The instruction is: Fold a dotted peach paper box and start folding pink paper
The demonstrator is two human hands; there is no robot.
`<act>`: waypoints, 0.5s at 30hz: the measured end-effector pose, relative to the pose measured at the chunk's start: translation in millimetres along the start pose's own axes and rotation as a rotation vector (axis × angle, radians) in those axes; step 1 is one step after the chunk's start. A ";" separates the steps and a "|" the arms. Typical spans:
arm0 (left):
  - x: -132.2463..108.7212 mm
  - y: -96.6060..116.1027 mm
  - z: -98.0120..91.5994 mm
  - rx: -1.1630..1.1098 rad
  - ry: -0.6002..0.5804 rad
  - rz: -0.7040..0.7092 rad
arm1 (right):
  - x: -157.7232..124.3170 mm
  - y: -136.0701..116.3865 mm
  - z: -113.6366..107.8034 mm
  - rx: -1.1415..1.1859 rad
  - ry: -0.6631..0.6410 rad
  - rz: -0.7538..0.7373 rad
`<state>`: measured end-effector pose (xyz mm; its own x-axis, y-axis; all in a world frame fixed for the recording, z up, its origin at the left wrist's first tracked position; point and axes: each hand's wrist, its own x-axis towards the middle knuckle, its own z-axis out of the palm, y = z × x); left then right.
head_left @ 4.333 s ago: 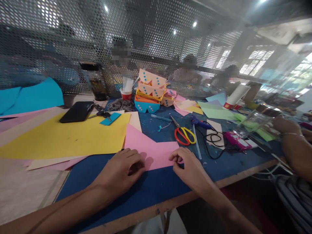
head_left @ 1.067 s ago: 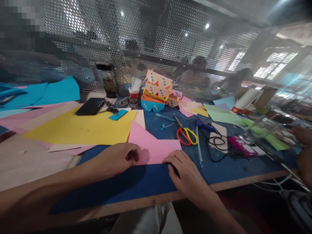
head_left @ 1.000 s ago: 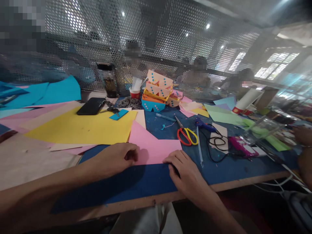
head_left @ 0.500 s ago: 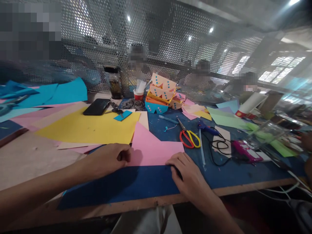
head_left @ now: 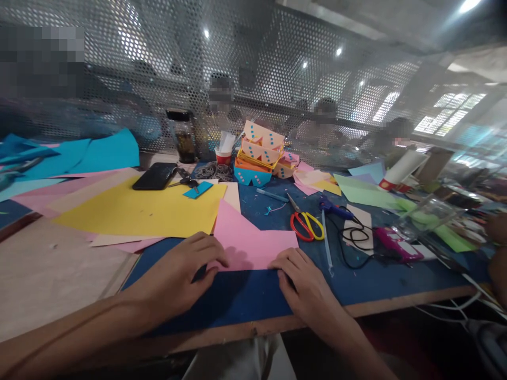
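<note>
A folded sheet of pink paper (head_left: 253, 245) lies flat on the blue table mat in front of me, its near edge running straight across and a slanted flap rising at its left. My left hand (head_left: 198, 266) hovers at the paper's left end, thumb and fingers apart, the fingertips over its near-left corner. At the other end, my right hand (head_left: 299, 272) grips the near-right corner, fingers on top and thumb at the edge. Scissors (head_left: 304, 224) with one red and one yellow handle lie just beyond the right hand.
Yellow paper (head_left: 158, 211) and a black phone (head_left: 154, 176) lie at left. Folded paper baskets (head_left: 259, 150) stand at the back beside a red paper cup (head_left: 223, 155). On the right are a blue glue gun (head_left: 336, 208), a magenta device (head_left: 398, 244) and green paper (head_left: 368, 191).
My left hand has shifted right and toward me along the paper's near edge, its thumb and fingers spreading. My right hand and the pink paper have stayed in place.
</note>
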<state>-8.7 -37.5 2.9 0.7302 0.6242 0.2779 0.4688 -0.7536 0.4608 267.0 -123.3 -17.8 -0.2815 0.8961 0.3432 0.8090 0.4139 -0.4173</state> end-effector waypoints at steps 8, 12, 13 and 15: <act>6.0 -4.3 20.7 0.135 -0.055 0.226 | 14.1 -15.4 10.0 -0.029 0.037 0.078; 8.6 -8.4 24.3 0.164 -0.066 0.269 | 34.0 -25.1 24.3 0.010 0.019 0.169; 8.3 -9.4 25.0 0.165 -0.066 0.278 | 38.0 -27.0 26.9 -0.007 0.019 0.190; 7.1 -11.5 26.6 0.170 -0.066 0.289 | 43.7 -29.8 30.3 -0.031 0.014 0.223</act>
<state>4.3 -29.9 -22.9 0.8730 0.3694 0.3185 0.3100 -0.9243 0.2226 215.0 -91.6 -15.9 -0.0871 0.9624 0.2573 0.8661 0.2008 -0.4577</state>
